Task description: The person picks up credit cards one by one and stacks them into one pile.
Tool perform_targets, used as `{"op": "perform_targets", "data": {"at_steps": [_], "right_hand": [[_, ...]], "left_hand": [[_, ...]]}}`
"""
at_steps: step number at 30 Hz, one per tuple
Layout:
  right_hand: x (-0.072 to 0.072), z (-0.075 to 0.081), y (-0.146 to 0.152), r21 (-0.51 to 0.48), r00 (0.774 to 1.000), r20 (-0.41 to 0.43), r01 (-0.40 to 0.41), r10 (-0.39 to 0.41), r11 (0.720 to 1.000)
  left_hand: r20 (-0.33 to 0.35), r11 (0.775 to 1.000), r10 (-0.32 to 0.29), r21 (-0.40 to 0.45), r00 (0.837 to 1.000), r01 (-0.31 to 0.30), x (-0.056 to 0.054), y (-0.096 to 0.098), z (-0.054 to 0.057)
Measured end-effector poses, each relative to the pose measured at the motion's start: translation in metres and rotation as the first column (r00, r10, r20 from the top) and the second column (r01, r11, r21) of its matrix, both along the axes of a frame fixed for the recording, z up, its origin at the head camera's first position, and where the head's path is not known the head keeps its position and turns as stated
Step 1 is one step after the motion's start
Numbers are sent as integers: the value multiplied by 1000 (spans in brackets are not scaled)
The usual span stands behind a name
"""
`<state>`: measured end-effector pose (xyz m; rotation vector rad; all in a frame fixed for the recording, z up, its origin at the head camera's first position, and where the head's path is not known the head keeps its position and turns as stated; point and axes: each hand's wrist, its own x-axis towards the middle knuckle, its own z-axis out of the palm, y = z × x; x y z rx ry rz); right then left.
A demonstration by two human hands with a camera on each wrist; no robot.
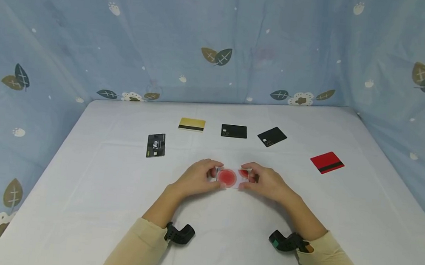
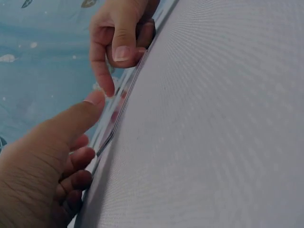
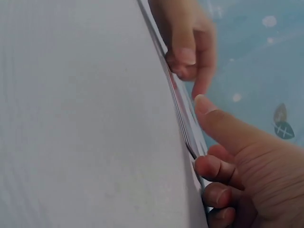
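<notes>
In the head view, a pale card with red circles (image 1: 227,178) lies at the middle of the white table, its long side running left to right. My left hand (image 1: 201,177) holds its left end, thumb at the near edge and index finger at the far edge. Mirroring it, my right hand (image 1: 267,183) holds the right end. Seen almost edge-on in the left wrist view, the card (image 2: 117,114) sits low against the tabletop, its edge showing thin dark lines. Whether it is one card or a stack, I cannot tell. Curled fingers partly cover both ends.
Beyond the hands lie a black Vip card (image 1: 156,145), a gold card (image 1: 192,124), a black card (image 1: 234,131), a tilted black card (image 1: 272,137) and a red card (image 1: 327,162). Patterned blue cloth (image 1: 190,41) hangs behind the white table (image 1: 88,180).
</notes>
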<state>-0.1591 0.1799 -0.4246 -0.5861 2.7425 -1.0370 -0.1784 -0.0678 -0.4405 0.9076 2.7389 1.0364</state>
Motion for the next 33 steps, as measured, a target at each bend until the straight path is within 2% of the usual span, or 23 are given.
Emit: {"op": "perform_targets", "data": {"at_steps": [7, 17, 22, 29, 33], "right_hand": [[0, 1, 8, -93, 997, 76, 28, -21, 995], [-1, 11, 25, -129, 997, 52, 67, -61, 989], [-3, 15, 34, -115, 996, 25, 87, -85, 990], [-8, 22, 45, -103, 997, -5, 78, -79, 992], [-10, 27, 52, -81, 996, -28, 86, -88, 993]], "left_hand": [[51, 993, 60, 102, 997, -65, 4, 2, 4], [92, 972, 98, 205, 991, -115, 4, 13, 23], [94, 974, 85, 203, 992, -103, 3, 24, 31], [74, 981, 66, 176, 995, -79, 4, 42, 42], [94, 980, 53, 185, 994, -70, 4, 51, 46]]}}
